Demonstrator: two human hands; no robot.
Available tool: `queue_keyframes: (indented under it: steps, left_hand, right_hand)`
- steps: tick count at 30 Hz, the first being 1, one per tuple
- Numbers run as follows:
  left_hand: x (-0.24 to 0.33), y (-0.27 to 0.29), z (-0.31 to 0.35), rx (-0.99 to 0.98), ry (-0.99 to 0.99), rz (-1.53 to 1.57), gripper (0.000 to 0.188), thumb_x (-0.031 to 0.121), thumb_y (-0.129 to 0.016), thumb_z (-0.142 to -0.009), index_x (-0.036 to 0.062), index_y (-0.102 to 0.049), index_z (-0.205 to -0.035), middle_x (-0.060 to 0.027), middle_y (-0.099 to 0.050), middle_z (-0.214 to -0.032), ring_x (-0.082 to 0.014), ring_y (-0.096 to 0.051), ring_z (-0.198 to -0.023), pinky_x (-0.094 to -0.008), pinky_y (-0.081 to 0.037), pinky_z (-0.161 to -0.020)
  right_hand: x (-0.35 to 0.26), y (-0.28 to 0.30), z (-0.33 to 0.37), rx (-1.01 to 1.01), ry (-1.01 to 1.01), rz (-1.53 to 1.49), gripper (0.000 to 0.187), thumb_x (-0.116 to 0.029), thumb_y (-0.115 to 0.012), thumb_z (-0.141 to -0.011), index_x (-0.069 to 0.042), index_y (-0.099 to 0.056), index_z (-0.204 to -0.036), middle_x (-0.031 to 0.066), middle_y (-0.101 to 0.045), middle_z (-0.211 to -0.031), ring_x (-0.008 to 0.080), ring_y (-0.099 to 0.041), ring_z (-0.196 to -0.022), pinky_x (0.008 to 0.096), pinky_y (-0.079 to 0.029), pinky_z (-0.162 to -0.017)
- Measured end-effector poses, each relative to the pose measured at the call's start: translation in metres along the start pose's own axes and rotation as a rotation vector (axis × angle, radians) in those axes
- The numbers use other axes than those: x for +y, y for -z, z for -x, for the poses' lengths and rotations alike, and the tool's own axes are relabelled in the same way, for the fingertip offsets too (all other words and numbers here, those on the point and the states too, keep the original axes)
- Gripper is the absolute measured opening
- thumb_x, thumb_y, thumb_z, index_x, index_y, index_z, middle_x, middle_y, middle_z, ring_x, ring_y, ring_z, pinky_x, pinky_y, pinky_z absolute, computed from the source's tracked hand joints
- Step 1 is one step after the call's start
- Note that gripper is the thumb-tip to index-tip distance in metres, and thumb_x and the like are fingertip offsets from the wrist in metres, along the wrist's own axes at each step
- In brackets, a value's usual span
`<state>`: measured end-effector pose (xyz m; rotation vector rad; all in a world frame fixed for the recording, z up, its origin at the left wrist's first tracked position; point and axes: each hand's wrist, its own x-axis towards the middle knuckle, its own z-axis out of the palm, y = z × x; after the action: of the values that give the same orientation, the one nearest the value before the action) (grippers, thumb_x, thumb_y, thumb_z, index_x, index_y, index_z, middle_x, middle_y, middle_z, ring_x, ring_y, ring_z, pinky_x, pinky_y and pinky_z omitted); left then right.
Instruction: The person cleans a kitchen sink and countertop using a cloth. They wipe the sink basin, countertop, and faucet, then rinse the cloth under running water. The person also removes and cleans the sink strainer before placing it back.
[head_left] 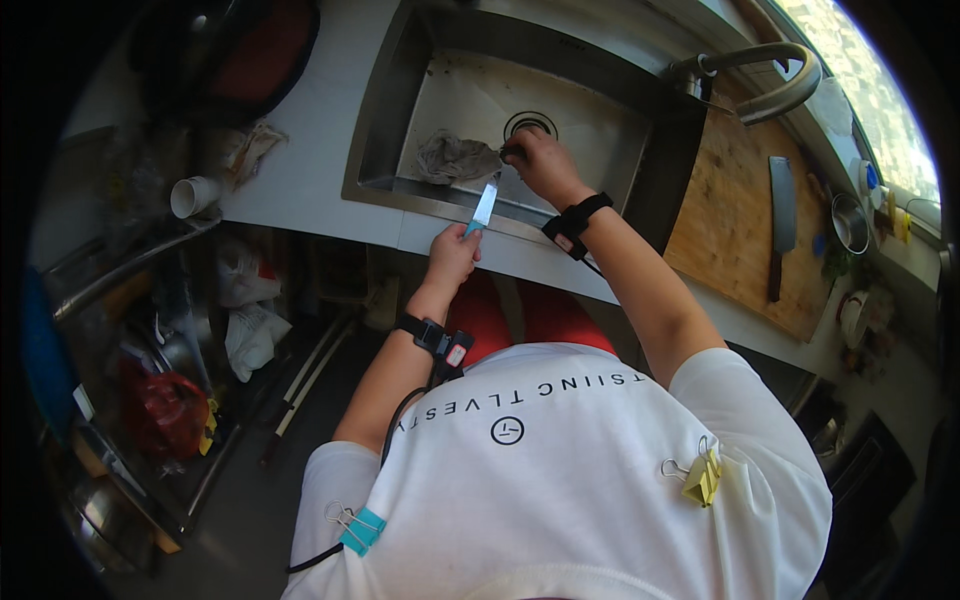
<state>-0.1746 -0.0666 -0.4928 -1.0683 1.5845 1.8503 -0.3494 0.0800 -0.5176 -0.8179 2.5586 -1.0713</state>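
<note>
Teal-handled knife is over the sink's front edge, our left hand clamped on its handle, right hand bunched near its tip beside the grey cloth, grip unclear; we're probably working the blade, next move needs a steady handle.

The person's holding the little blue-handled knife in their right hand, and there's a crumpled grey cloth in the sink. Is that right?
Not quite: the head view shows the blue-handled knife in the left hand. The crumpled grey cloth is indeed in the sink.
</note>
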Motion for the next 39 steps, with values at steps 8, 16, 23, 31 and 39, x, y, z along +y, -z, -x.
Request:
queue_keyframes:
  steps: [8,16,23,31,39]
  left_hand:
    - [0.006,0.001,0.000,0.006,-0.020,-0.029,0.018,0.021,-0.057,-0.093,0.0033,-0.057,-0.098,-0.0009,-0.050,-0.057,-0.0090,-0.039,-0.037,-0.0258,-0.028,-0.033]
    - [0.000,0.000,-0.006,0.014,-0.036,0.007,0.019,0.019,-0.060,-0.091,0.0018,-0.060,-0.100,-0.0015,-0.052,-0.058,-0.0094,-0.043,-0.043,-0.0264,-0.032,-0.038]
    - [-0.004,-0.001,-0.011,0.016,-0.064,-0.016,0.011,0.019,-0.058,-0.092,0.0084,-0.057,-0.096,0.0013,-0.046,-0.058,-0.0068,-0.034,-0.038,-0.0236,-0.023,-0.033]
    - [-0.004,-0.003,-0.015,0.021,-0.060,0.023,0.014,0.020,-0.060,-0.091,0.0066,-0.058,-0.094,0.0009,-0.046,-0.057,-0.0079,-0.035,-0.038,-0.0237,-0.025,-0.035]
    - [0.003,-0.003,-0.004,0.008,-0.017,0.024,0.016,0.022,-0.060,-0.091,0.0064,-0.057,-0.094,0.0007,-0.046,-0.056,-0.0084,-0.036,-0.038,-0.0243,-0.025,-0.034]
  right_hand:
    - [-0.009,0.001,0.003,-0.061,-0.113,0.068,0.017,-0.014,-0.070,-0.077,-0.007,-0.064,-0.092,0.0137,-0.061,-0.092,0.0348,-0.059,-0.091,0.0434,-0.048,-0.079]
    - [-0.033,-0.016,0.017,-0.168,-0.038,0.068,0.017,-0.016,-0.070,-0.076,-0.007,-0.064,-0.089,0.0127,-0.061,-0.090,0.0337,-0.060,-0.089,0.0435,-0.049,-0.077]
    - [-0.053,-0.014,0.026,-0.209,0.101,0.184,0.012,-0.014,-0.068,-0.076,-0.008,-0.063,-0.086,0.0090,-0.060,-0.089,0.0315,-0.060,-0.090,0.0423,-0.049,-0.074]
    - [-0.058,-0.013,0.030,-0.228,0.286,0.239,0.010,-0.013,-0.067,-0.074,-0.011,-0.064,-0.084,0.0067,-0.060,-0.089,0.0289,-0.060,-0.088,0.0412,-0.048,-0.073]
    - [-0.053,-0.004,0.031,-0.345,0.412,0.157,0.010,-0.015,-0.064,-0.074,-0.012,-0.066,-0.083,0.0050,-0.060,-0.089,0.0262,-0.059,-0.093,0.0395,-0.046,-0.078]
